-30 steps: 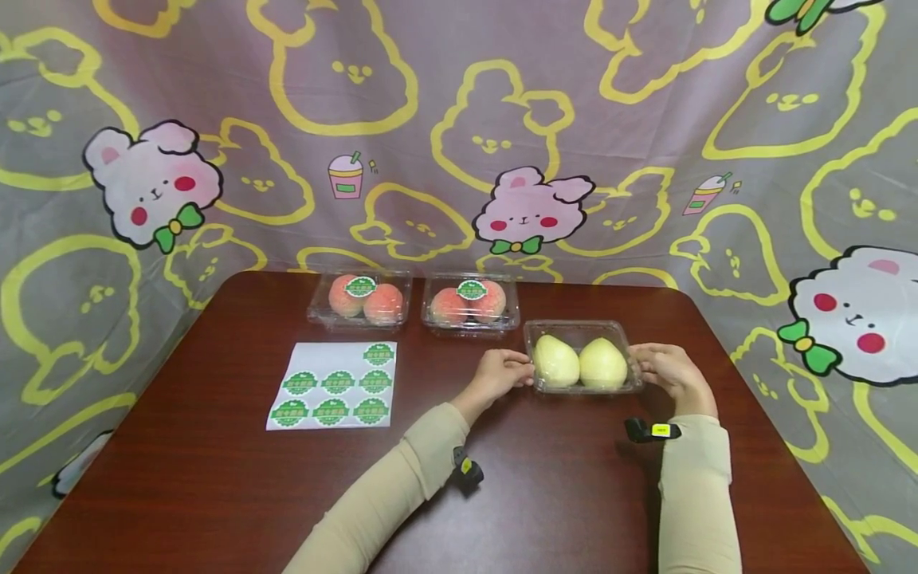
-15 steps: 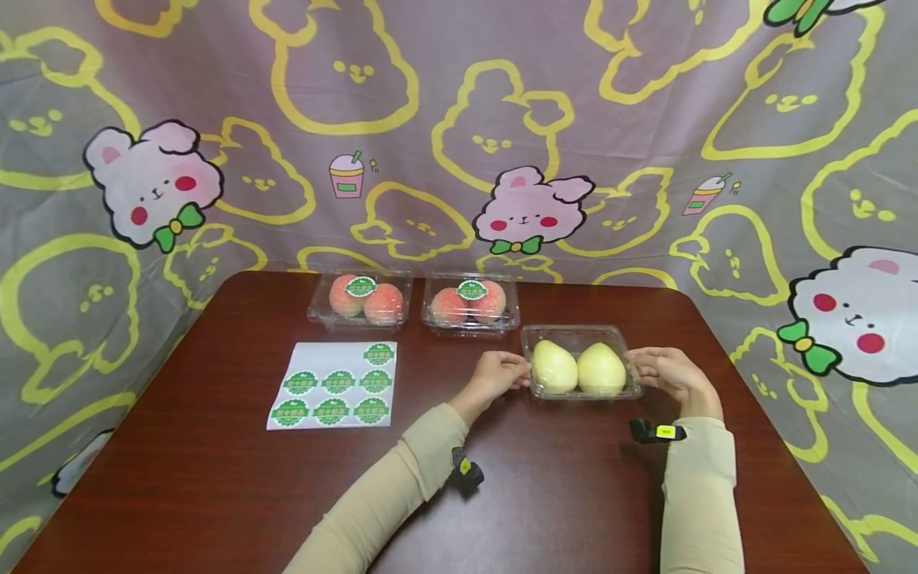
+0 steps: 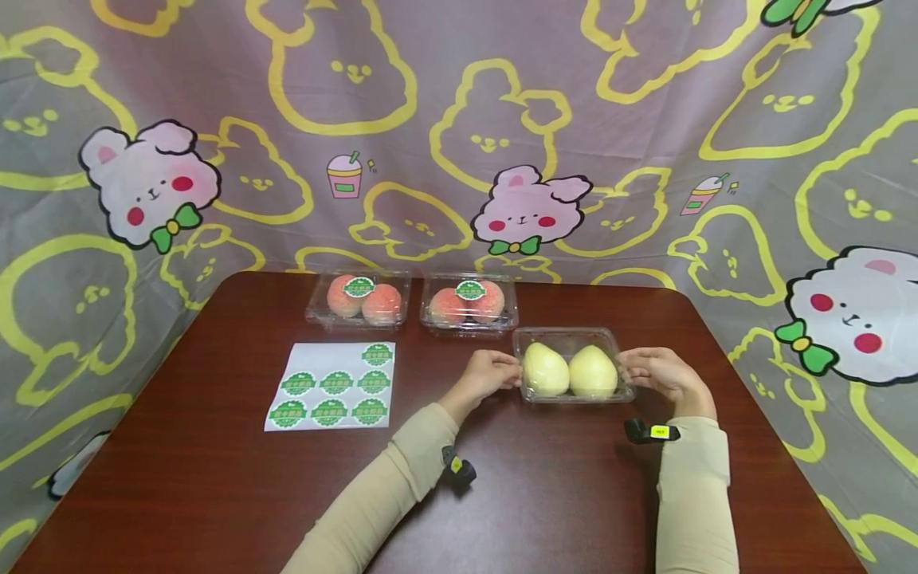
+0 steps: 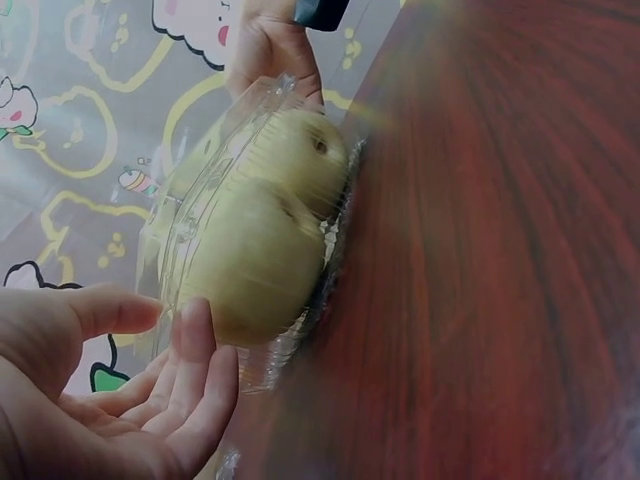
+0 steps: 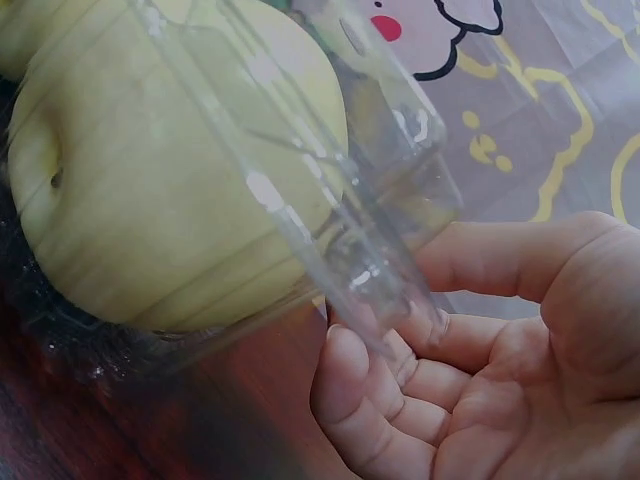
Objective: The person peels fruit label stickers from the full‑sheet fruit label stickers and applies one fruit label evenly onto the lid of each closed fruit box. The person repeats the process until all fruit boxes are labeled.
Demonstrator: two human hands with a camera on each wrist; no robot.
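Observation:
A clear plastic clamshell box (image 3: 578,397) holds two pale yellow pears (image 3: 547,371), side by side, on the right half of the table. My left hand (image 3: 489,373) pinches its left end between thumb and fingers. At the other end, my right hand (image 3: 665,371) grips the lip of the box, as the right wrist view shows with the thumb above and curled fingers below. Its lid lies over the pears and has no sticker on it. In the left wrist view both pears (image 4: 255,265) show through the ribbed plastic wall.
Behind stand two clamshell boxes of pink peaches, the left box (image 3: 315,311) and the right box (image 3: 508,316), each with a green sticker on top. A white sticker sheet (image 3: 315,359) with several round green labels lies left. Patterned cloth surrounds the brown table (image 3: 215,478).
Both hands have shifted the box of pears slightly toward me and to the left. The peach boxes and the sticker sheet have stayed in place.

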